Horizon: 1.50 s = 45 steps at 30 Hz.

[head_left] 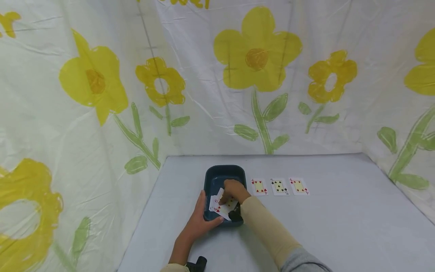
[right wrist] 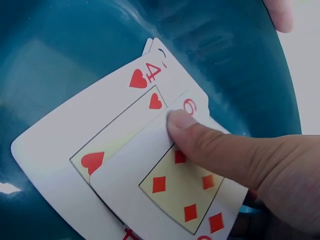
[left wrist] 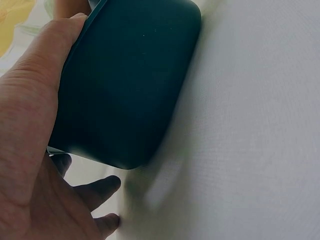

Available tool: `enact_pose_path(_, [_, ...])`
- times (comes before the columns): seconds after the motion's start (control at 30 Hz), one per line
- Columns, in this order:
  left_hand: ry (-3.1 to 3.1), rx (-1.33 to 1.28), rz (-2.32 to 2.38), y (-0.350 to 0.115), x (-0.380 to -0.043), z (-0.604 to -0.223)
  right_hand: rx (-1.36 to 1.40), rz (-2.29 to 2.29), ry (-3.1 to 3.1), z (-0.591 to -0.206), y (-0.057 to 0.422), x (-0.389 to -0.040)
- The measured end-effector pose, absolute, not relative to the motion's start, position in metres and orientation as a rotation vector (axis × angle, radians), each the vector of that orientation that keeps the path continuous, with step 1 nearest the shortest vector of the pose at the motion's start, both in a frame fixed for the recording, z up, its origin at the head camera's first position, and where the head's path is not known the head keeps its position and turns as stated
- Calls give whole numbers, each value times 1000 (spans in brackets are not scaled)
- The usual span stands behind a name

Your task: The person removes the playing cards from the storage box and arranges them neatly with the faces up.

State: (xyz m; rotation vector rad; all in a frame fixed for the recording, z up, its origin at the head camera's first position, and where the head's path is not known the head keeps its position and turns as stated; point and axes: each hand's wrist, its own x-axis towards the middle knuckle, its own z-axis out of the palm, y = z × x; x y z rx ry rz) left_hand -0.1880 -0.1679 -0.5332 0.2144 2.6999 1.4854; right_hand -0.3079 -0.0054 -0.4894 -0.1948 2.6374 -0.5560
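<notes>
A dark teal tray (head_left: 224, 168) stands on the table with several loose playing cards inside. My left hand (head_left: 198, 218) spans its near left corner, thumb along the near rim and straight fingers against the left side. In the left wrist view, the thumb (left wrist: 47, 55) lies at the rim and the lower fingers spread beside the wall. My right hand (head_left: 235, 190) reaches into the tray and holds the six of diamonds (right wrist: 159, 205), thumb (right wrist: 210, 140) on its face; its other fingers are hidden. A four of hearts (right wrist: 55, 135) lies partly beneath that card.
Right of the tray, a red heart card (head_left: 259, 187), a black five (head_left: 280, 187) and a red four of diamonds (head_left: 299, 186) lie face up in a row. A flower-painted white curtain (head_left: 204, 124) hangs behind the white table (head_left: 340, 226).
</notes>
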Motion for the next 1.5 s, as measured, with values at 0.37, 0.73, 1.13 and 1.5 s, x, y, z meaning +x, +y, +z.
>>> enact_pose_path(0.37, [2713, 198, 1476, -167, -189, -534, -261, -813, 2580, -492, 8, -323])
enact_pose_path(0.73, [2701, 181, 1471, -167, -188, -533, -378, -1040, 2574, -481, 18, -325])
enact_pose_path(1.13, [2719, 165, 1452, -165, -189, -531, -405, -1291, 2441, -479, 43, -325])
enact_pose_path(1.5, [2730, 164, 1443, -164, -188, -532, -230, -1639, 2354, -482, 89, -333])
